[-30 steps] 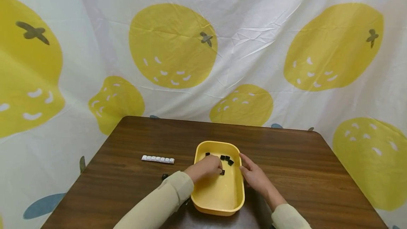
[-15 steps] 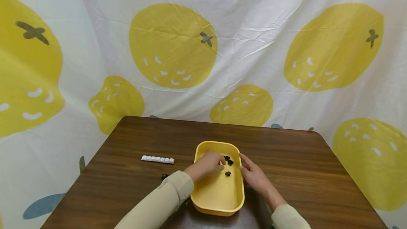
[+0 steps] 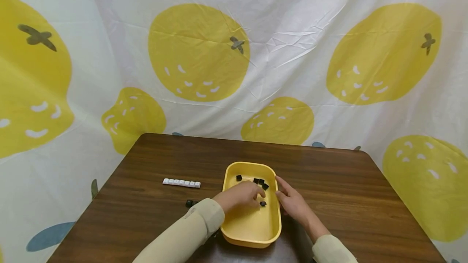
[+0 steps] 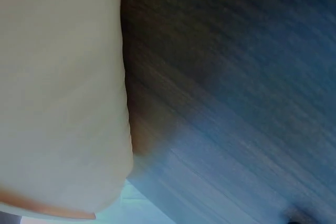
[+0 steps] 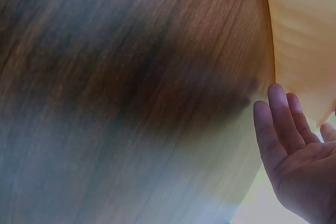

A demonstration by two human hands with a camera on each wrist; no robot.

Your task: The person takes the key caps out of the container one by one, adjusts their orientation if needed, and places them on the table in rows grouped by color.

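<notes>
The yellow tray (image 3: 278, 214) rests on the dark wood-grain bench (image 3: 340, 186), nearer its front edge. The left hand (image 3: 241, 193) is inside it, fingers loosely bent and gripping nothing; a small black piece (image 3: 263, 203) lies on the tray floor just beside its thumb and index finger. Three further black pieces (image 3: 261, 182) are grouped near the tray's far right corner, and a single black block (image 3: 239, 177) near the far left. The right hand (image 3: 292, 203) is unclenched, its extended fingers against the tray's outer right wall. Left of the tray, a row of white pieces (image 3: 181, 183) lies on the bench.
</notes>
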